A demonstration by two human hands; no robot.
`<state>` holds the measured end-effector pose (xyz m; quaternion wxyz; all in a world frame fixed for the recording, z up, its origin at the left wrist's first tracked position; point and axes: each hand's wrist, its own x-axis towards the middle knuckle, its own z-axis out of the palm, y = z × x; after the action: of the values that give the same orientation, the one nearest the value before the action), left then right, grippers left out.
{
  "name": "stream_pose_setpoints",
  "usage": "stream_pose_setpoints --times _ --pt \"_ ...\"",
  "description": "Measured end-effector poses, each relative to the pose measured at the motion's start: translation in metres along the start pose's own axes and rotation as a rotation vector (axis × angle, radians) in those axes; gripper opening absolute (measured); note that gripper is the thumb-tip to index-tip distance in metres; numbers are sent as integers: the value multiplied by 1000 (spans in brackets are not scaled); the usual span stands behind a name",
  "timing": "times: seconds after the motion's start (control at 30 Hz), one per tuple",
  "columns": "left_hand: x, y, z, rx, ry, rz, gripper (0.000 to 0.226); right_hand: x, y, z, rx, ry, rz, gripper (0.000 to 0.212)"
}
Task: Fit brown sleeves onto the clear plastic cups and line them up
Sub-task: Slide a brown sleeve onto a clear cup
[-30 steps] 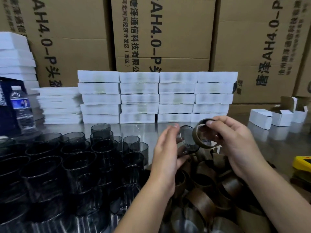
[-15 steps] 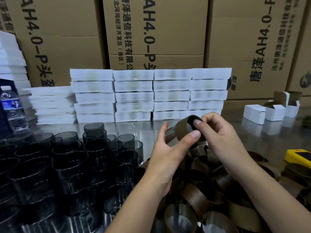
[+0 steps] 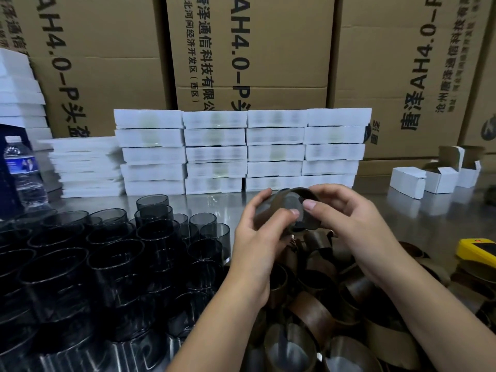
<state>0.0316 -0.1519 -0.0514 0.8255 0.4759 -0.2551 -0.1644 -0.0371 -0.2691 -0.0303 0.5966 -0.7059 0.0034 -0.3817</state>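
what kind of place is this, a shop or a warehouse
Probably a packing workshop or warehouse: big printed cartons stacked behind, piles of small white boxes on a steel table, and batches of cups and brown sleeves.

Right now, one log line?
phase: sleeve fitting | left hand: grips brown sleeve | right hand: grips cup | sleeve: around cup

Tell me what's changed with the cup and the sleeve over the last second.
The right hand slid the brown sleeve, held apart a second ago, onto the cup in the left hand. It now wraps the cup, and both hands grip it. The bare cups, loose sleeves and white boxes stayed put.
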Motion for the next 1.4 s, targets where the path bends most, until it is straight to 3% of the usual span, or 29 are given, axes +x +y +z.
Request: stream_pose_setpoints --times 0.13,0.27,0.7,1.23,1.4 --pt "-1 -1 -1 72 20 36 62 2 3 -3 6 4 -2 17" --pt "-1 -1 1 118 41 74 70 3 5 -2 31 1 -20 10" --pt "-4 -1 4 235 58 158 63 6 11 -3 13 -23 -79 14" --pt "-4 -1 3 175 45 139 60 7 15 -5 33 -30 -21 9" --pt "-4 0 3 155 24 138 46 7 16 -6 22 -35 -16 8"
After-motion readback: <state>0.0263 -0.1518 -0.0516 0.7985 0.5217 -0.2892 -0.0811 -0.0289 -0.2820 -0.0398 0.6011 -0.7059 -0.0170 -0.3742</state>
